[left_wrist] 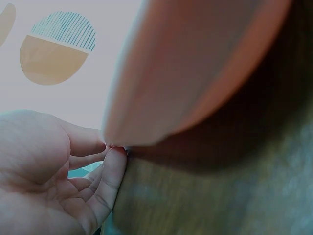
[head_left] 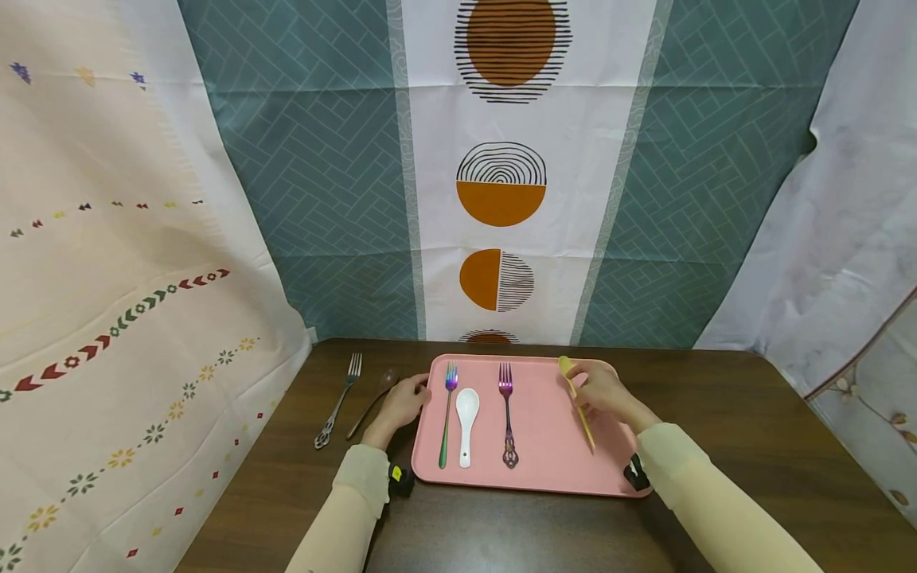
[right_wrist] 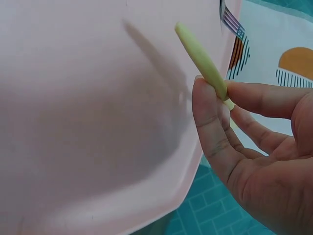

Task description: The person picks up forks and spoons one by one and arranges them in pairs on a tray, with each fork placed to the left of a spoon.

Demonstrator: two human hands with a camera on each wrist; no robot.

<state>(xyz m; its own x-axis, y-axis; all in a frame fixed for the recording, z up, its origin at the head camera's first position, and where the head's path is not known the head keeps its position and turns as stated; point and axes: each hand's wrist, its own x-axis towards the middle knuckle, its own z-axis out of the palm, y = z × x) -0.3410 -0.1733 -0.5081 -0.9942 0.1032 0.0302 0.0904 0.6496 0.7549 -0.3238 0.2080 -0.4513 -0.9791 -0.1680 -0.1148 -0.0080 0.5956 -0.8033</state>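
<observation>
Placement seems the step: the right hand (head_left: 603,390) pinches the yellow spoon (right_wrist: 199,56) over the right side of the pink tray (head_left: 544,434), the left hand (head_left: 405,400) its left edge; lowering, then release, seems called for.

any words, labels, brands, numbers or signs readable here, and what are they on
None can be read in any view.
Yellow patch on the black device at the left wrist: too small to tell whether it is marked.
Pink tray and yellow spoon: no lettering visible.
Backdrop cloth: printed circles and lines, no letters.
</observation>
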